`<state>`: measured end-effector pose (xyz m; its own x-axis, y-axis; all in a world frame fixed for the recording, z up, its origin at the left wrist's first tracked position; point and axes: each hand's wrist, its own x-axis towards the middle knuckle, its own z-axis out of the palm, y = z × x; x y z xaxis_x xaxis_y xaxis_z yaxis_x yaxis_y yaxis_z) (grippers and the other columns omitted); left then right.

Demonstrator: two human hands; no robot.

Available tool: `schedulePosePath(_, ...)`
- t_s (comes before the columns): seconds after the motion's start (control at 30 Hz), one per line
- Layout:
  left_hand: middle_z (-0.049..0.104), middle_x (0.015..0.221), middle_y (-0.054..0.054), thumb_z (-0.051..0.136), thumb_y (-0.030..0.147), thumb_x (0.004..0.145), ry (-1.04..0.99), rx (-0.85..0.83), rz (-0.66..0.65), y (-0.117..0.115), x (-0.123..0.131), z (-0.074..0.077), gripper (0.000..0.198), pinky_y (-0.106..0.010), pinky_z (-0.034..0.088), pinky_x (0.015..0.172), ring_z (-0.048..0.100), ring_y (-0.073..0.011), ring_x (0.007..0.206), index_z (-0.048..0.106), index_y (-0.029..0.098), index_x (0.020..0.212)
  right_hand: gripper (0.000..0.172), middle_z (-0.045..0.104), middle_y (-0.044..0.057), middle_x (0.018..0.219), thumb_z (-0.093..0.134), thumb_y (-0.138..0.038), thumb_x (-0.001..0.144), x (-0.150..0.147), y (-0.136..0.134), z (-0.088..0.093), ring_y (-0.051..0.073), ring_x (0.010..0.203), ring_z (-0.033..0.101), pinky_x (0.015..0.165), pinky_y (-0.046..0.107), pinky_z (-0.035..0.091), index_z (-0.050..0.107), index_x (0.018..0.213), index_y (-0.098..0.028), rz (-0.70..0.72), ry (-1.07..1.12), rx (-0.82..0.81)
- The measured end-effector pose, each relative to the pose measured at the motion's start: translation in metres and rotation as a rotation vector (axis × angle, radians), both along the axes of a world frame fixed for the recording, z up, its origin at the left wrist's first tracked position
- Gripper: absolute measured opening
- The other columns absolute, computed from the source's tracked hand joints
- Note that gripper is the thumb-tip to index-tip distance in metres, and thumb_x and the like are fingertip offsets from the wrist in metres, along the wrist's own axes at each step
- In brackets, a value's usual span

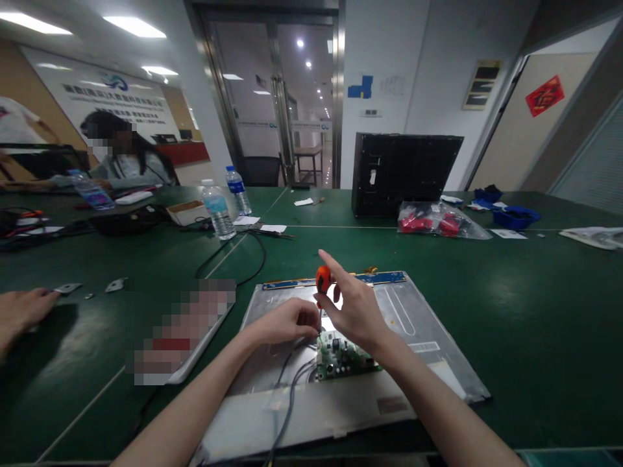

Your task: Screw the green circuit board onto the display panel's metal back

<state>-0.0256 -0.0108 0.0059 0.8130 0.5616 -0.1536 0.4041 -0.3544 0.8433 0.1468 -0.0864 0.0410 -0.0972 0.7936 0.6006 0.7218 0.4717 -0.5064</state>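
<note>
A screwdriver (323,279) with an orange and black handle stands nearly upright, gripped by my right hand (353,305), whose index finger points away from the handle. Its shaft reaches down to the upper left corner of a green circuit board (343,357). My left hand (292,319) has its fingers curled close to the shaft's tip; what they pinch, if anything, is hidden. The board lies on a silver metal display panel (423,324), which has a blue strip board (384,277) along its far edge. Dark cables (292,402) run from the board toward me.
Another person's hand (29,311) rests at the left near small metal pieces (115,285). A partly blurred white device (195,363) lies left of the panel. Water bottles (219,211), a black monitor casing (406,175) and a plastic bag with red items (440,220) stand farther back.
</note>
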Motion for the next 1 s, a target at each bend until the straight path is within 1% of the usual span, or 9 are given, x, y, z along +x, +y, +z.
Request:
schedulePosePath(0.1, 0.053, 0.059, 0.004, 0.066, 0.025, 0.068, 0.005, 0.000, 0.000, 0.0005, 0.0003, -0.0002, 0.012, -0.023, 0.039, 0.057, 0.049, -0.0130, 0.057, 0.059, 0.015, 0.069, 0.063, 0.066, 0.001, 0.085, 0.057, -0.019, 0.080, -0.0007, -0.0013, 0.0001, 0.016, 0.064, 0.059, 0.061, 0.027, 0.042, 0.036, 0.140, -0.019, -0.003, 0.037, -0.020)
schedulePosePath(0.2, 0.055, 0.062, 0.003, 0.065, 0.025, 0.069, 0.001, 0.004, 0.018, -0.0001, 0.0002, -0.0005, 0.012, -0.023, 0.040, 0.057, 0.051, -0.0133, 0.059, 0.058, 0.016, 0.071, 0.054, 0.067, 0.002, 0.089, 0.060, -0.025, 0.081, -0.0006, -0.0014, 0.0012, 0.016, 0.065, 0.059, 0.062, 0.027, 0.043, 0.044, 0.133, -0.021, -0.019, 0.027, -0.004)
schedulePosePath(0.3, 0.057, 0.064, 0.002, 0.064, 0.024, 0.069, 0.006, 0.021, 0.000, -0.0011, 0.0001, 0.0005, 0.010, -0.024, 0.041, 0.058, 0.053, -0.0142, 0.061, 0.060, 0.015, 0.073, 0.058, 0.066, 0.003, 0.095, 0.061, -0.029, 0.083, 0.0002, -0.0001, 0.0014, 0.016, 0.068, 0.059, 0.063, 0.028, 0.044, 0.043, 0.137, -0.024, -0.041, -0.017, 0.016)
schedulePosePath(0.47, 0.056, 0.062, 0.003, 0.062, 0.022, 0.068, 0.013, 0.030, -0.007, -0.0008, -0.0003, 0.0009, 0.008, -0.024, 0.041, 0.058, 0.052, -0.0141, 0.060, 0.061, 0.015, 0.072, 0.066, 0.067, 0.002, 0.090, 0.055, -0.020, 0.083, 0.0003, 0.0001, 0.0004, 0.016, 0.064, 0.058, 0.063, 0.028, 0.044, 0.033, 0.144, -0.021, -0.037, -0.009, 0.007)
schedulePosePath(0.57, 0.055, 0.062, 0.003, 0.063, 0.023, 0.069, 0.014, 0.026, -0.006, 0.0005, -0.0010, -0.0009, 0.009, -0.024, 0.041, 0.058, 0.051, -0.0138, 0.059, 0.060, 0.016, 0.074, 0.060, 0.068, 0.003, 0.089, 0.056, -0.019, 0.080, -0.0001, -0.0009, 0.0007, 0.015, 0.063, 0.057, 0.063, 0.028, 0.044, 0.039, 0.138, -0.019, -0.036, 0.030, -0.008)
schedulePosePath(0.67, 0.056, 0.064, 0.003, 0.063, 0.024, 0.069, 0.020, 0.041, -0.001, 0.0015, -0.0016, -0.0022, 0.010, -0.023, 0.041, 0.058, 0.052, -0.0142, 0.061, 0.060, 0.016, 0.075, 0.054, 0.067, 0.003, 0.094, 0.061, -0.026, 0.081, 0.0003, -0.0005, 0.0013, 0.015, 0.064, 0.056, 0.063, 0.028, 0.044, 0.045, 0.133, -0.022, -0.040, 0.024, 0.007)
schedulePosePath(0.8, 0.056, 0.063, 0.002, 0.061, 0.023, 0.070, 0.016, 0.051, -0.019, 0.0015, -0.0013, -0.0020, 0.007, -0.023, 0.041, 0.057, 0.052, -0.0139, 0.060, 0.059, 0.016, 0.072, 0.059, 0.065, 0.001, 0.093, 0.061, -0.025, 0.082, 0.0013, 0.0004, 0.0018, 0.015, 0.067, 0.056, 0.063, 0.028, 0.044, 0.042, 0.138, -0.026, -0.038, -0.018, 0.018)
schedulePosePath(0.9, 0.055, 0.063, 0.002, 0.061, 0.022, 0.070, 0.015, 0.038, -0.027, 0.0016, -0.0012, -0.0024, 0.007, -0.022, 0.041, 0.056, 0.051, -0.0135, 0.060, 0.059, 0.016, 0.072, 0.064, 0.067, 0.002, 0.092, 0.057, -0.019, 0.081, 0.0012, -0.0010, 0.0023, 0.015, 0.065, 0.057, 0.064, 0.027, 0.045, 0.037, 0.141, -0.022, -0.009, 0.005, -0.001)
schedulePosePath(1.0, 0.053, 0.062, 0.004, 0.062, 0.021, 0.070, 0.035, 0.043, -0.022, 0.0025, -0.0016, -0.0035, 0.007, -0.022, 0.040, 0.054, 0.050, -0.0129, 0.059, 0.059, 0.016, 0.074, 0.057, 0.068, 0.002, 0.091, 0.058, -0.018, 0.079, 0.0007, -0.0026, 0.0029, 0.015, 0.065, 0.057, 0.065, 0.028, 0.045, 0.043, 0.134, -0.020, -0.008, 0.026, -0.002)
